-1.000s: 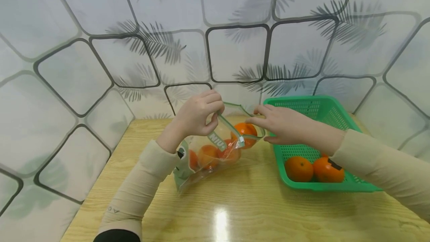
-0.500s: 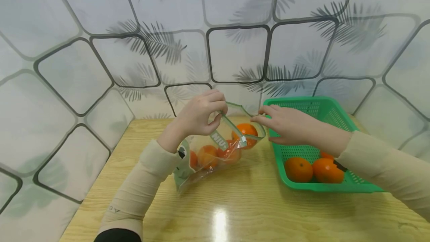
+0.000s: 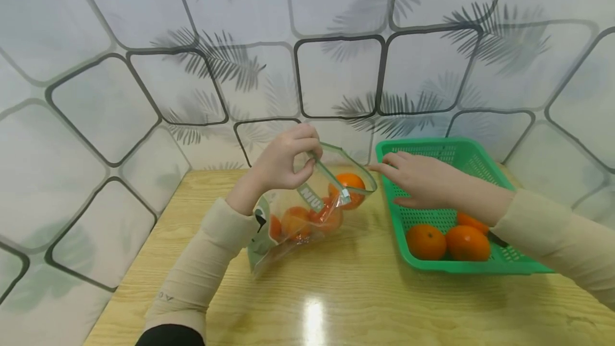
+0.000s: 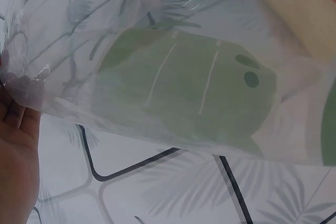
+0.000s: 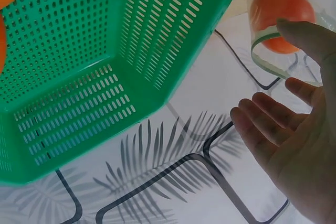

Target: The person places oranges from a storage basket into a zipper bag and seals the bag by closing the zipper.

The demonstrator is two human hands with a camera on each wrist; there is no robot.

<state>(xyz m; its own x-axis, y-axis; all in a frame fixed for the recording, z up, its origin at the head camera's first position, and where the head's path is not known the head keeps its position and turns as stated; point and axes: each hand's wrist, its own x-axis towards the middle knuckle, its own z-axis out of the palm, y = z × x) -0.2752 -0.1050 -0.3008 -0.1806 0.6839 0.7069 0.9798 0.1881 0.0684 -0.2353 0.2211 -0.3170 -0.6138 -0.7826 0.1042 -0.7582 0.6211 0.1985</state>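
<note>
A clear zip bag [image 3: 281, 252] with green print lies on the table, its mouth facing right. Inside are several oranges; one orange [image 3: 349, 190] sits near the opening. My left hand [image 3: 287, 162] pinches the bag's upper rim between thumb and fingers. In the left wrist view that hand [image 4: 20, 156] shows only at the left edge, against the plastic. Just right of the bag's mouth, my right hand [image 3: 425, 179] hangs over the basket's left rim with loosely extended fingers, holding nothing. The right wrist view shows that hand [image 5: 299, 135] beside the bag's green-edged opening.
A green plastic basket [image 3: 400, 239] stands on the right side of the wooden table [image 3: 269, 308]. Several oranges lie in its near part, including one orange [image 3: 468, 243] at the front. A patterned wall covering [image 3: 341, 79] rises behind the table.
My right hand has drawn back rightward, away from the bag's rim and over the basket. The left hand keeps its pinch on the bag with little movement.
</note>
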